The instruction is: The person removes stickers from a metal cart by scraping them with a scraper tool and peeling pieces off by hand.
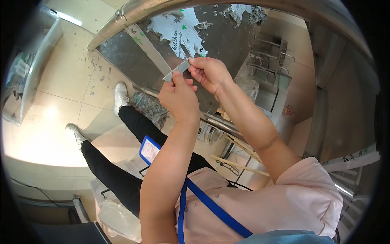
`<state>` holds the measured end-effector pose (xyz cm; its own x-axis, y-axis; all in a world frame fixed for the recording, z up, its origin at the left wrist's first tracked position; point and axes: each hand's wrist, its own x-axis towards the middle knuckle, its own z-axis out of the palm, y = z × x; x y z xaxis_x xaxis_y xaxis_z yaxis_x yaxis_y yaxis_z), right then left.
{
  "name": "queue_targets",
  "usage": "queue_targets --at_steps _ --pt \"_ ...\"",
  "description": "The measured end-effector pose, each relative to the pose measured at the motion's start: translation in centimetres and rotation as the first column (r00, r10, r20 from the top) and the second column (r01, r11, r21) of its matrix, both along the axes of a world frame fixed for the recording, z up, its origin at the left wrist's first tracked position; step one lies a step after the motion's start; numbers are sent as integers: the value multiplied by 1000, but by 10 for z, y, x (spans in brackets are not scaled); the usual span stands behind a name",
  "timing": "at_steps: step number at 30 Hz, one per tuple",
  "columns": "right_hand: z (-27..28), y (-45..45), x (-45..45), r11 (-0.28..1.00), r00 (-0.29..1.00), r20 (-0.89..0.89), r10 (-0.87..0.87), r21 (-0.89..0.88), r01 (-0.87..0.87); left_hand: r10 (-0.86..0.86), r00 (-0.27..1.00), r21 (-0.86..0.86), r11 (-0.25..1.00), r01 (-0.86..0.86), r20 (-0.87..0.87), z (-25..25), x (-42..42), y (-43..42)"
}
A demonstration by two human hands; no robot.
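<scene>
Between my hands is a small grey flat blade-like strip (182,67), held slantwise. My left hand (178,95) pinches its lower left end between thumb and fingers. My right hand (211,73) pinches the upper right end. Just beyond the strip lies a torn white sheet (176,30) printed with "kitchen" and green leaves, on a dark metal surface (227,49). A long pale strip with leaf prints (148,49) runs along the surface up to the left of my hands.
A metal tube rail (106,30) edges the surface. Shredded scraps (150,107) lie below it near my legs. A clear bin (24,77) stands at the left, a wire rack (270,57) at the right. More torn scraps (256,16) sit at the far edge.
</scene>
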<state>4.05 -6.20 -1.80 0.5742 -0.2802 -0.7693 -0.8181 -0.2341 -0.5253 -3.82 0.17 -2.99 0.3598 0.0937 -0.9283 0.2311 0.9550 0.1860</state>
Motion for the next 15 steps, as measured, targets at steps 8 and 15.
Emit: queue_targets --at_steps 8,15 --pt "2 8 2 998 998 7 55 -26 -55 33 999 -13 999 -33 -10 2 4 6" --pt "-1 10 3 999 999 35 41 -20 -41 33 999 42 999 -32 -16 3 7 9"
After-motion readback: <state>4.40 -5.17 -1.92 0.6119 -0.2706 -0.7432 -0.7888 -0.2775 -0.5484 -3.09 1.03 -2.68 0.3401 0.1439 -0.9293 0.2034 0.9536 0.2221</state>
